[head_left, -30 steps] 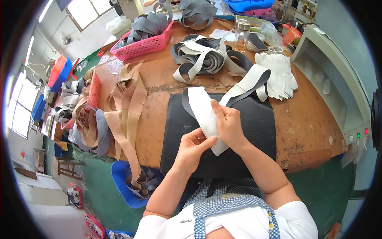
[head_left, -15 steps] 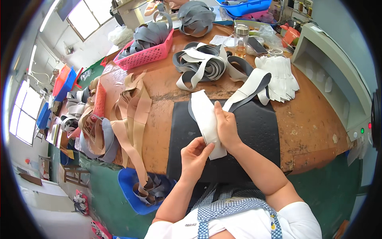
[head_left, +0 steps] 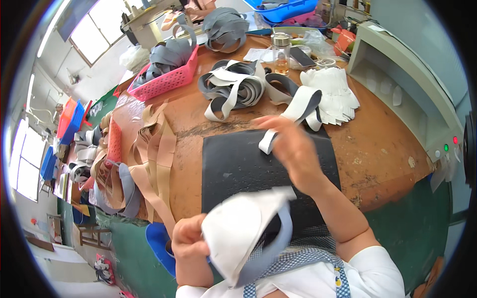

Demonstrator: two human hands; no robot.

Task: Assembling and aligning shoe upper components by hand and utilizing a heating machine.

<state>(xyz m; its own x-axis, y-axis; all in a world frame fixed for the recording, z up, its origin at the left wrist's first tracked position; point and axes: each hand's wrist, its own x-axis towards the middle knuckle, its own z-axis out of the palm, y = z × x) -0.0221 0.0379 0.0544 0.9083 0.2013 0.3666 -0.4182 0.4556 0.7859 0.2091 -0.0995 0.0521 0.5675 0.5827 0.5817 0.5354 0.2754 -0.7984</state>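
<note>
My left hand (head_left: 189, 237) is closed on the edge of a white fabric piece (head_left: 233, 223) with a grey underside, held low in front of my apron and smeared by motion. The piece curls, and its grey back shows as a loop on the right. Above the black mat (head_left: 233, 166), my right hand (head_left: 295, 154) is raised with its fingers stretched out, blurred and holding nothing I can see. Close beside its fingers lies the end of a white-and-grey strip (head_left: 301, 105), which runs back to a large loose coil (head_left: 236, 87) of the same band.
A fan of white pieces (head_left: 330, 94) lies right of the strip. Farther back stand a glass bottle (head_left: 281, 54) and a phone (head_left: 302, 56). Tan strips (head_left: 156, 154) hang over the table's left side, near a pink basket (head_left: 166, 79) of grey bands. A grey cabinet (head_left: 407, 84) borders the right.
The white piece has left the mat and swung down and left toward my body in my left hand. My right hand has let go of it and moved up toward the strip.
</note>
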